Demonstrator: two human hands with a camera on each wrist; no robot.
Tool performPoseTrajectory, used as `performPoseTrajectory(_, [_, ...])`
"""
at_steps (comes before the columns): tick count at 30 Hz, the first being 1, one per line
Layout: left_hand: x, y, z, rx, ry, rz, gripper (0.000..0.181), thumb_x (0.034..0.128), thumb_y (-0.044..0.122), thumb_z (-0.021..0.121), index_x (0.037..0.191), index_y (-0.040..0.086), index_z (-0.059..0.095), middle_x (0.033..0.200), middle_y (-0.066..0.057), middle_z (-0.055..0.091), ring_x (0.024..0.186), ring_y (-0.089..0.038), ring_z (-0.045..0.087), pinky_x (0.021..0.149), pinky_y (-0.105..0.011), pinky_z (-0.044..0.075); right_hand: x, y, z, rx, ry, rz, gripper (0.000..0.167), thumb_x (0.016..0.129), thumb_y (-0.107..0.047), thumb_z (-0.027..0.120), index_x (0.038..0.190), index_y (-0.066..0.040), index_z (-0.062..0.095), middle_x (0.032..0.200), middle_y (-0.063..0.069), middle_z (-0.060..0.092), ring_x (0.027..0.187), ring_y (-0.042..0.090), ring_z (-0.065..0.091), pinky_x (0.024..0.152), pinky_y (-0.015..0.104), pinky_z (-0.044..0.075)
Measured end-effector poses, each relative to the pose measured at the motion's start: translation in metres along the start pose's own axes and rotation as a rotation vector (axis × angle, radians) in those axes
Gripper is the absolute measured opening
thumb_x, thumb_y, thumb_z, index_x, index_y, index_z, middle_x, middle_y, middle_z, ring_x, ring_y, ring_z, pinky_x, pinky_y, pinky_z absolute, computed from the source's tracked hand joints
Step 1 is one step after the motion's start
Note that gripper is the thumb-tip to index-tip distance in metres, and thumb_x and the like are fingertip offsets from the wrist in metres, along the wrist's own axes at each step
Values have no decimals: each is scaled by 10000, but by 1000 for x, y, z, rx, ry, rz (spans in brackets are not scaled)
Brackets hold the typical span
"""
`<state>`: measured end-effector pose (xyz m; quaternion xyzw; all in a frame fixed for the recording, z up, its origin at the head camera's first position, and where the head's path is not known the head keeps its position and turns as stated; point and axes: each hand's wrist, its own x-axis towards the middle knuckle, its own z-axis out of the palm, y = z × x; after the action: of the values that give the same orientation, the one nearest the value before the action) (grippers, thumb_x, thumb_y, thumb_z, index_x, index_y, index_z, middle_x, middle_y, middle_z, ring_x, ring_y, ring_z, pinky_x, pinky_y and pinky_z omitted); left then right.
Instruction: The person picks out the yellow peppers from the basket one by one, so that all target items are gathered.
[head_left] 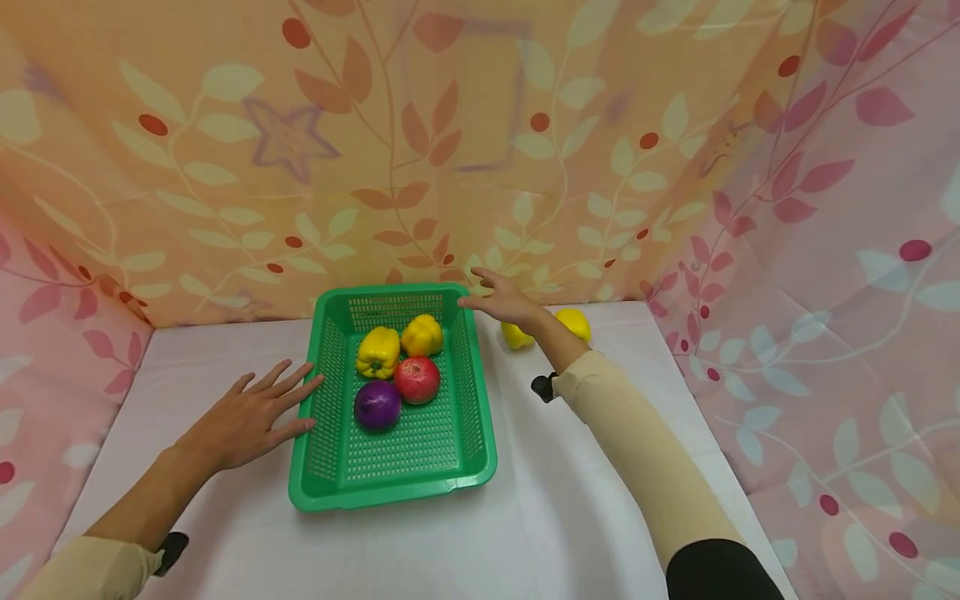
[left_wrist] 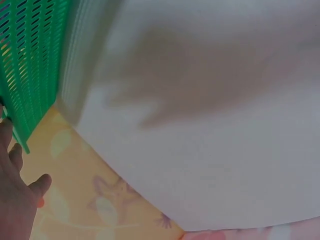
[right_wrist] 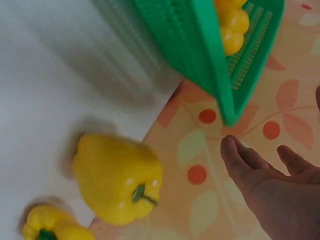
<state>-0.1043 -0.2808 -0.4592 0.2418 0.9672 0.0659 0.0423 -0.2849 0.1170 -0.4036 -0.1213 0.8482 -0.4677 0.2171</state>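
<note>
A green perforated plastic basket (head_left: 420,492) stands on the white-covered table. It holds two yellow bell peppers (head_left: 378,352), a red round fruit (head_left: 417,380) and a shiny purple round vegetable (head_left: 377,406). My left hand (head_left: 243,421) is at the basket's left rim with fingers spread and extended; whether they touch it is hard to tell. My right hand (head_left: 506,300) reaches to the basket's far right corner, fingers stretched out and holding nothing. Beneath and beside the right forearm lie two more yellow bell peppers (right_wrist: 117,177), partly hidden in the head view.
Leaf-patterned cloth (head_left: 450,167) hangs behind the table and along both sides. The white table surface (head_left: 540,500) extends in front of and to both sides of the basket.
</note>
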Motion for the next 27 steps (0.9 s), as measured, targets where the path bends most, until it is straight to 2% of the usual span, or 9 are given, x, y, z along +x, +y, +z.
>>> performPoseTrajectory(7, [1,-1,2,1,5,5,719,972,573,522,1571,226,326,1614,-107,302,1466,-416,251,1080,-731,220,13,-8,29,101,-97,-29,804,941,-341,692,1589,-158,254,1603,184,260,1461,364,270,1099,518,392])
performPoseTrajectory(9, [0,-2,1,3,4,6,721,972,575,520,1573,231,320,1617,-101,298,1468,-412,249,1077,-732,223,16,-9,36,123,-113,-15,799,941,-324,692,1589,-157,255,1596,197,265,1438,357,310,1079,513,416])
performPoseTrajectory(15, [-1,-1,2,6,30,14,717,966,560,542,1568,229,336,1609,-99,317,1459,-415,267,1065,-733,244,23,-7,51,145,-132,45,831,937,-312,707,1598,-168,224,1568,206,302,1351,362,436,1031,524,463])
performPoseTrajectory(22, [1,-1,4,6,13,11,718,972,571,527,1568,221,334,1611,-105,311,1459,-421,261,1075,-732,229,31,-1,63,167,-143,120,833,947,-285,697,1604,-181,197,1617,212,205,1402,394,377,1043,593,421])
performPoseTrajectory(27, [0,-2,2,5,15,10,719,971,572,528,1565,211,343,1614,-98,305,1461,-409,264,1073,-729,232,33,-2,73,161,-136,141,847,940,-278,705,1605,-166,192,1625,224,172,1429,426,310,1023,634,417])
